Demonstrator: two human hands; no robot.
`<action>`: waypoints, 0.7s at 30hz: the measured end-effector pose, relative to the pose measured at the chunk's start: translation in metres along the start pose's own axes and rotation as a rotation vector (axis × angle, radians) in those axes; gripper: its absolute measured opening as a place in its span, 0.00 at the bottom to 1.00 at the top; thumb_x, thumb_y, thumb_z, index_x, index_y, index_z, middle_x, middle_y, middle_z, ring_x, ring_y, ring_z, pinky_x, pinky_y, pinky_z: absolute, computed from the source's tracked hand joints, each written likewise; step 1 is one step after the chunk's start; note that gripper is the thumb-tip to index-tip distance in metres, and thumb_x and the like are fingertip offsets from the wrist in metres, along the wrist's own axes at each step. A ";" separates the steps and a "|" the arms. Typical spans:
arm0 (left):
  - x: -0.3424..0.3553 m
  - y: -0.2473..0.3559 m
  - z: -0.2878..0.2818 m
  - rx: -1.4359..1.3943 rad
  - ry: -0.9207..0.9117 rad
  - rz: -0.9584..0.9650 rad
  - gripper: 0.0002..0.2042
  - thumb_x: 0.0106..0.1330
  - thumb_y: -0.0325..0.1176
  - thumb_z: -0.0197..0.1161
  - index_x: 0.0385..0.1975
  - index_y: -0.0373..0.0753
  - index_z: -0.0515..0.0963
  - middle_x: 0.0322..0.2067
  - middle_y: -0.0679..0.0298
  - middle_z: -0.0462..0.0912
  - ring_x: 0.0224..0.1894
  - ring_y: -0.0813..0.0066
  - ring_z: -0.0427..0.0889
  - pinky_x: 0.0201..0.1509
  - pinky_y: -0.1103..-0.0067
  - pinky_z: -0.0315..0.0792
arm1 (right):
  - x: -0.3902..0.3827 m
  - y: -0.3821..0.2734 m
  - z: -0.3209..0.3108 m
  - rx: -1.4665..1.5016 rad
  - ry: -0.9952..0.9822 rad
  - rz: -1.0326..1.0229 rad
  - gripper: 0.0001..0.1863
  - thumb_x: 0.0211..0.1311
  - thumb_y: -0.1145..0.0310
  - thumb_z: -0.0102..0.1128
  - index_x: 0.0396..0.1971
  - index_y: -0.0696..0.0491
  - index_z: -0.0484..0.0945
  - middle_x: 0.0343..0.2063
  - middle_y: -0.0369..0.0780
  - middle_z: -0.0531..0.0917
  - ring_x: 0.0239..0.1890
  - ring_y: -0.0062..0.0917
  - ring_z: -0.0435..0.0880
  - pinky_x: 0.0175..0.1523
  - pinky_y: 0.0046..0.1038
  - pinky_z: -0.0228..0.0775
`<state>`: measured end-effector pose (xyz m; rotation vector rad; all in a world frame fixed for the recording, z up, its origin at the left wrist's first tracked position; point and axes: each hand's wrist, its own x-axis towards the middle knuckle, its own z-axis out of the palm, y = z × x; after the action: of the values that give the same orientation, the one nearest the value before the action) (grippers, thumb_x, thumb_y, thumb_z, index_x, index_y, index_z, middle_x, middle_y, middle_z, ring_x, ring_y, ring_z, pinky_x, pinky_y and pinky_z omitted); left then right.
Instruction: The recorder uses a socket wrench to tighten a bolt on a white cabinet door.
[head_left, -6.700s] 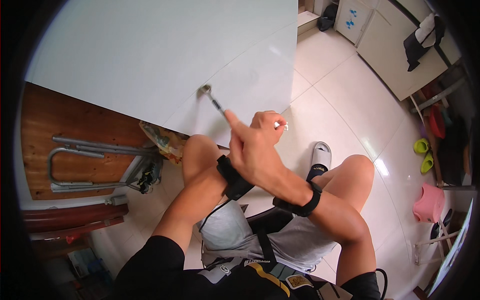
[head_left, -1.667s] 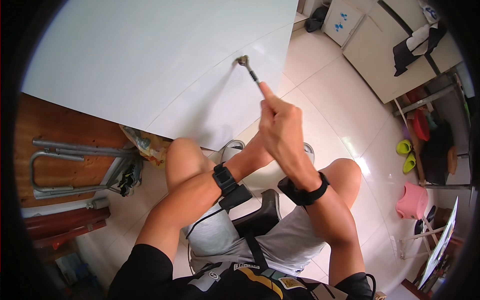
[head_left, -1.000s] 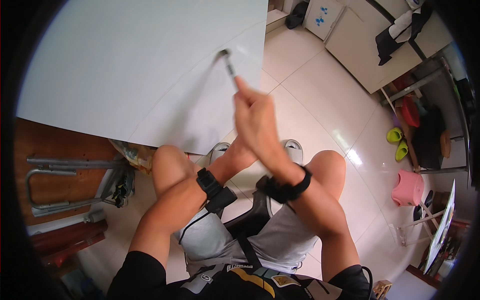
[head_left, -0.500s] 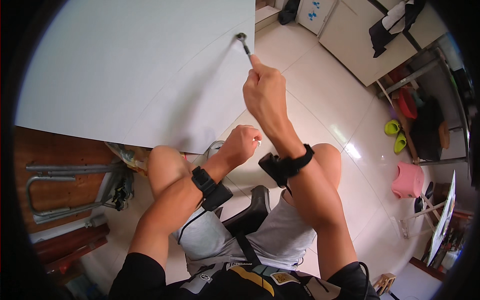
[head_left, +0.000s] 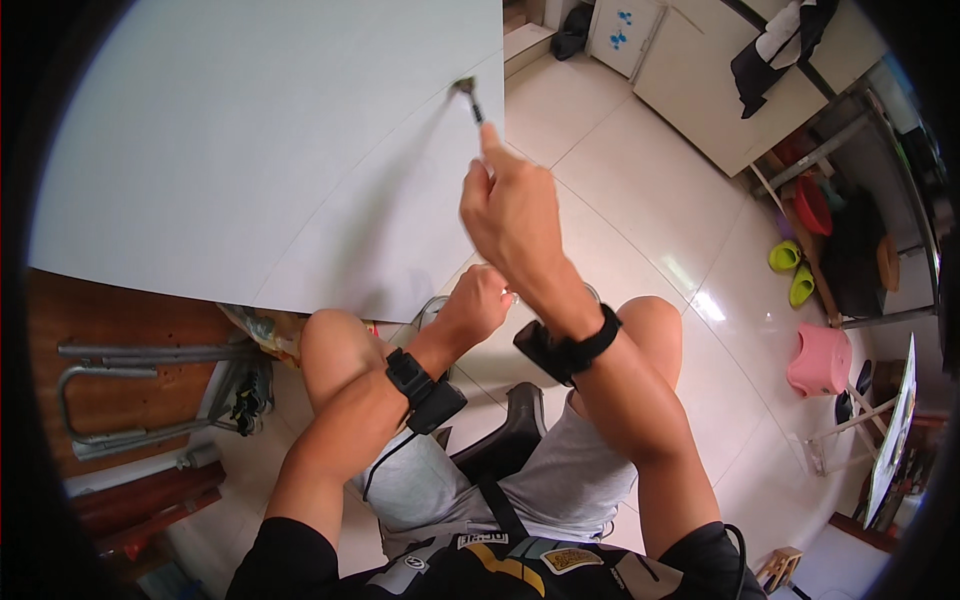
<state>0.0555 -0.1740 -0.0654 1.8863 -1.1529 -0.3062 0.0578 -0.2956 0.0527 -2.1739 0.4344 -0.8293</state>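
My right hand (head_left: 512, 215) is closed round the lower part of a slim tool (head_left: 473, 100), its forefinger stretched along the shaft. The tool has a small dark head and a black-and-silver shaft; its exact kind does not show. The head is at a large white panel (head_left: 250, 150), close to a fine line across the surface and near the right edge. My left hand (head_left: 470, 312) is closed between my knees, below the panel's lower edge. A small white bit (head_left: 511, 297) shows at its fingers, too little to name.
Folded metal legs (head_left: 150, 355) lean against brown wood at the left. On the right are yellow-green slippers (head_left: 785, 257), a pink stool (head_left: 822, 360) and a metal rack (head_left: 925, 220). I sit on a dark seat (head_left: 510, 430) over a tiled floor (head_left: 600, 160). A pale cabinet (head_left: 720, 80) stands farther off.
My right hand and the tool have moved left and slightly nearer to me; the tool's head now sits nearer the line. My left hand has shifted slightly and stays closed.
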 end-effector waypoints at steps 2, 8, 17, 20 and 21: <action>0.009 0.006 0.001 0.024 -0.052 -0.031 0.04 0.55 0.22 0.59 0.26 0.31 0.80 0.28 0.47 0.81 0.33 0.45 0.80 0.38 0.62 0.74 | 0.020 0.011 -0.007 -0.026 0.027 0.075 0.22 0.56 0.74 0.51 0.50 0.68 0.78 0.20 0.56 0.80 0.23 0.51 0.81 0.33 0.45 0.74; -0.002 0.003 -0.001 0.005 -0.071 -0.122 0.03 0.55 0.21 0.60 0.27 0.31 0.81 0.28 0.48 0.82 0.33 0.47 0.81 0.38 0.63 0.75 | 0.026 0.012 -0.005 0.040 -0.001 0.062 0.24 0.55 0.75 0.49 0.53 0.70 0.75 0.19 0.56 0.79 0.22 0.50 0.81 0.32 0.45 0.73; 0.004 0.001 0.001 0.071 -0.058 -0.070 0.05 0.56 0.22 0.59 0.29 0.30 0.81 0.29 0.48 0.83 0.31 0.49 0.82 0.36 0.67 0.76 | 0.022 0.013 -0.012 0.051 -0.162 0.208 0.27 0.54 0.77 0.51 0.57 0.70 0.71 0.18 0.58 0.78 0.21 0.51 0.80 0.33 0.47 0.73; 0.001 -0.006 0.001 -0.085 -0.010 0.018 0.07 0.55 0.20 0.53 0.29 0.28 0.79 0.30 0.44 0.82 0.37 0.42 0.80 0.42 0.60 0.74 | -0.007 0.006 0.008 0.052 -0.038 -0.063 0.23 0.56 0.78 0.48 0.52 0.70 0.76 0.16 0.59 0.73 0.17 0.49 0.77 0.28 0.42 0.68; 0.003 0.024 0.008 -0.367 0.369 0.075 0.06 0.53 0.20 0.54 0.27 0.28 0.77 0.30 0.45 0.82 0.37 0.41 0.80 0.42 0.59 0.73 | -0.020 -0.005 0.008 0.090 -0.048 -0.113 0.23 0.56 0.78 0.48 0.52 0.69 0.76 0.15 0.58 0.73 0.16 0.48 0.77 0.28 0.43 0.69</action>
<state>0.0376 -0.1857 -0.0507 1.4958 -0.8487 -0.1095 0.0487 -0.2778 0.0440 -2.1457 0.2477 -0.8401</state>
